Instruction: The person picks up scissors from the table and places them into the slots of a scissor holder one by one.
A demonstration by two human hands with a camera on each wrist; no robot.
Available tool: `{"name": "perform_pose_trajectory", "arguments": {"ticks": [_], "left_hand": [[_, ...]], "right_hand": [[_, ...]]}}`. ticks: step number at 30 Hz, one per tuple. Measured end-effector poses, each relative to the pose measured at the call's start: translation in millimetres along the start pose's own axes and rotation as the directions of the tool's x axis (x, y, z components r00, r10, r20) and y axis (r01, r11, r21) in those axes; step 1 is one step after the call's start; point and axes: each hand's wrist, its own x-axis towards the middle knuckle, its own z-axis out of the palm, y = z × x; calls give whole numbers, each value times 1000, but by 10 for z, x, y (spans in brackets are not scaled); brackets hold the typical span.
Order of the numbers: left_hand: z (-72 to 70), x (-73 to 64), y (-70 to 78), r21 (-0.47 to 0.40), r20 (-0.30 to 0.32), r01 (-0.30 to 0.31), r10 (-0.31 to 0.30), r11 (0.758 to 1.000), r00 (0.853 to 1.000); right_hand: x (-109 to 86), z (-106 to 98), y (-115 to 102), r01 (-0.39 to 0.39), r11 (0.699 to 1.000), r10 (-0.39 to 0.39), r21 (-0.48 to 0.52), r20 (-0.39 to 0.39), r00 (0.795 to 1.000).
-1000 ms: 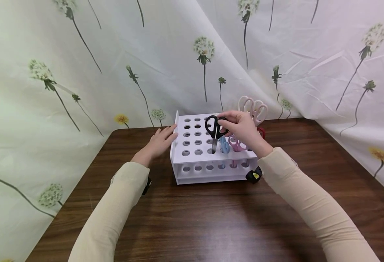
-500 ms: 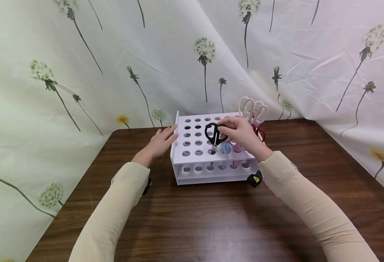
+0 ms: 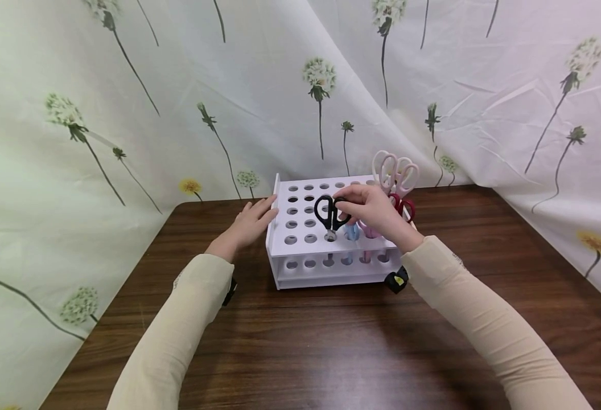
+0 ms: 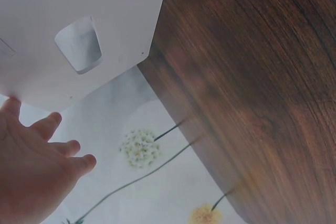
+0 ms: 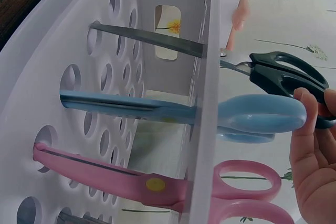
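Black-handled scissors point(image 3: 331, 215) stand in a front-row hole of a white rack point(image 3: 300, 249). My right hand point(image 3: 377, 210) pinches one of their handle loops. In the right wrist view the blades pass through the upper panel, with the tip at a hole in the lower panel. Blue scissors point(image 5: 262, 114) sit in the neighbouring hole, close to my right fingers, and pink scissors point(image 5: 247, 177) are one hole further. My left hand point(image 3: 249, 225) rests its fingertips against the rack's left side wall, fingers extended. The left wrist view shows that wall with a cut-out and my hand point(image 4: 31, 166).
Pale pink and white scissors point(image 3: 395, 171) rise from the rack's back right corner. Red-handled scissors point(image 3: 402, 206) stand on its right side, partly behind my hand. The brown wooden table point(image 3: 300, 341) meets a flower-printed cloth point(image 3: 259, 102) behind the rack.
My right hand has lowered the black scissors, so their blades have sunk into the front hole. The handles have also shifted slightly left. My left hand has stayed against the rack.
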Motion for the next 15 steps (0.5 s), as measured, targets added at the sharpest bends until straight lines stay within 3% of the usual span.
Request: {"name": "perform_pose_trajectory", "arguments": {"ticks": [15], "left_hand": [[-2,-4,-2,-4,-5,-1,1,1000,1000]], "right_hand": [[14,6,7,-12,999,12,-33,2,1000]]}}
